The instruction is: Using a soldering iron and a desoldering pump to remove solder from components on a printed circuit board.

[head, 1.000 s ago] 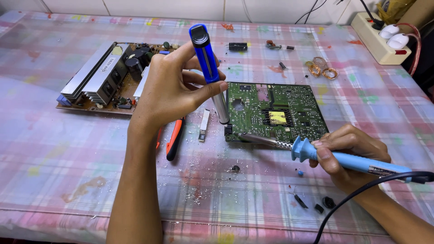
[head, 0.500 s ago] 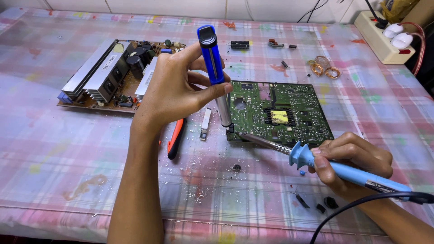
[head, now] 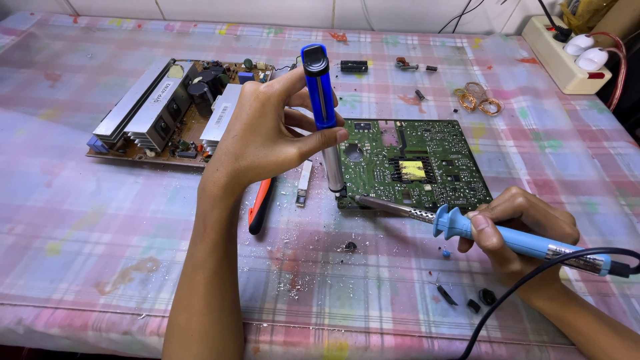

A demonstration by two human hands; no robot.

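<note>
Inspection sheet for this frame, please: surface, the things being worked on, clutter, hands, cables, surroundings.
Surface: table under a pastel plaid cloth, stained and flecked with debris.
Job's things: green circuit board lying flat; blue desoldering pump upright, tip at the board's near left corner; blue soldering iron, tip at the same corner.
Clutter: second board with heat sinks; orange-handled tool; copper wire coils; small black parts.
Hands: left hand grips the pump; right hand grips the iron.
Cables: black iron cord; wires at the power strip.
Surroundings: white tiled wall.
</note>
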